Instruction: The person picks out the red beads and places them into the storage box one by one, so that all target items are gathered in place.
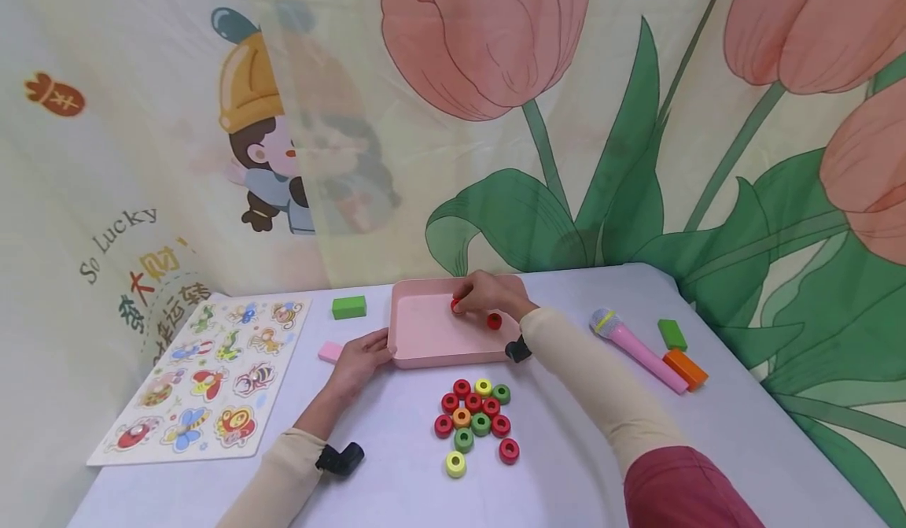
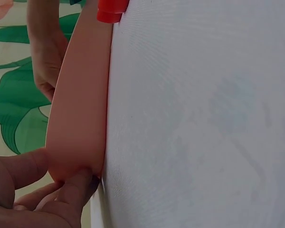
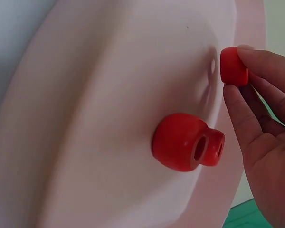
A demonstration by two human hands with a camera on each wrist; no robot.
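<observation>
The pink tray (image 1: 425, 327) lies flat at the back middle of the table. My right hand (image 1: 488, 292) is over it, pinching a red bead (image 3: 233, 66) between thumb and fingertips, close above the tray floor. Two more red beads sit inside the tray: a nearer bead (image 3: 176, 142) with its hole showing, and a second bead (image 3: 213, 148) partly hidden behind it. At the tray's left front corner, my left hand (image 1: 361, 364) holds the wall, its thumb (image 2: 26, 166) at the rim and its fingers (image 2: 76, 190) low on the outside.
In front of the tray are several red, green, yellow and orange beads (image 1: 473, 402). An insect puzzle board (image 1: 205, 378) lies left, near a green block (image 1: 349, 308) and a pink block (image 1: 329, 352). Rightward are a toy microphone (image 1: 640, 351), a green block (image 1: 672, 334) and an orange block (image 1: 685, 369).
</observation>
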